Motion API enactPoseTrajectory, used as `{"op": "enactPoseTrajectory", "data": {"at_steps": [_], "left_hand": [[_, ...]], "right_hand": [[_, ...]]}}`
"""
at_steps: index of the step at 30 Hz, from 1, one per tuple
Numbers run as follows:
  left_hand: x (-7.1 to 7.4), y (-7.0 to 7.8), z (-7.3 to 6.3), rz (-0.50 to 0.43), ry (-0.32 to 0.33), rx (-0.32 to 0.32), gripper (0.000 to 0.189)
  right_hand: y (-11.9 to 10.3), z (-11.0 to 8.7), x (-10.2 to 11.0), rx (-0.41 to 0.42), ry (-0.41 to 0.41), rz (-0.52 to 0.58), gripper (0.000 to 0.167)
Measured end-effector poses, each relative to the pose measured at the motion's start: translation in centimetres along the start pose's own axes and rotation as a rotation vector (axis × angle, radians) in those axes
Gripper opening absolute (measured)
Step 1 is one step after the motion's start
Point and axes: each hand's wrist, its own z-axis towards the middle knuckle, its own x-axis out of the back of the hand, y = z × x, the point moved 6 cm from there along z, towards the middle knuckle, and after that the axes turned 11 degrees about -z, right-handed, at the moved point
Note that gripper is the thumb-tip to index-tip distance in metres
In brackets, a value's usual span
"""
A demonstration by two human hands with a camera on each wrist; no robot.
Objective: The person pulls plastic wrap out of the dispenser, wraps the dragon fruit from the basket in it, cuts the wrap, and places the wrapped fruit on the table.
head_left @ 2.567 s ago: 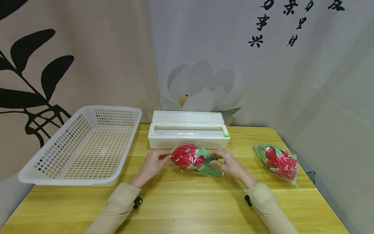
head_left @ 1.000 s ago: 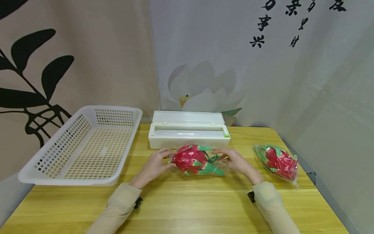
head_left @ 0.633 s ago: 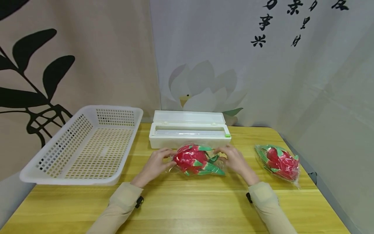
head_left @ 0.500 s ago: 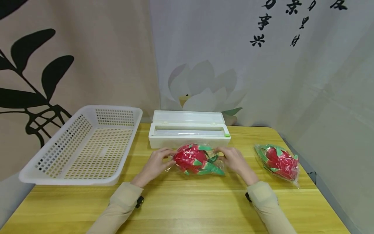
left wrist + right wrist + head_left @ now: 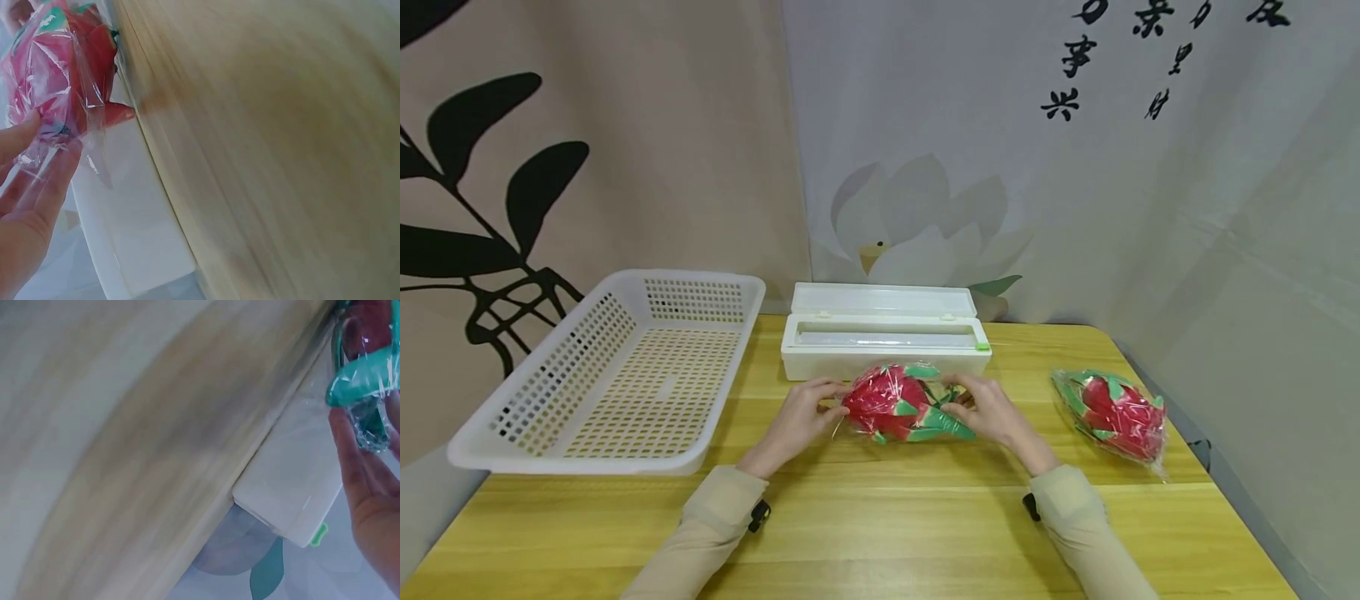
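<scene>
A red dragon fruit (image 5: 891, 404) with green scale tips, wrapped in clear plastic film, is held between both hands at the middle of the table. My left hand (image 5: 801, 421) grips its left end; in the left wrist view, thumb and fingers close on the gathered film (image 5: 47, 147). On the other side my right hand (image 5: 996, 417) holds the leafy green end, and in the right wrist view the twisted film (image 5: 370, 428) sits between its fingers. A second wrapped dragon fruit (image 5: 1123, 417) lies on the right, apart from the hands.
Just behind the held fruit stands a white cling film dispenser (image 5: 880, 364) with its lid raised. A white perforated basket (image 5: 568, 467) occupies the left side of the wooden table (image 5: 880, 533). A printed cloth (image 5: 700, 150) hangs behind.
Over the frames the held dragon fruit has turned between the hands, and it now sits slightly higher in view. My right thumb has shifted inward onto the green end. The other fruit stays put.
</scene>
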Motion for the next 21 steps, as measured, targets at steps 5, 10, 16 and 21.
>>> {"op": "enactPoseTrajectory", "data": {"at_steps": [5,10,16,21], "left_hand": [[0.03,-0.05,0.06,0.02,0.009,-0.014,0.019],[0.16,-0.08,0.07,0.034,0.013,-0.021,0.017],[0.32,-0.04,0.18,-0.022,0.033,-0.01,0.016],[0.5,-0.14,0.25,-0.086,0.067,-0.013,0.017]], "right_hand": [[0.0,-0.19,-0.06,0.021,-0.012,0.037,0.037],[-0.15,-0.66,-0.13,0.018,-0.133,0.017,0.071],[-0.46,-0.75,-0.48,0.044,-0.161,-0.065,0.081],[-0.44,-0.79,-0.56,0.053,-0.189,0.058,0.073]]}}
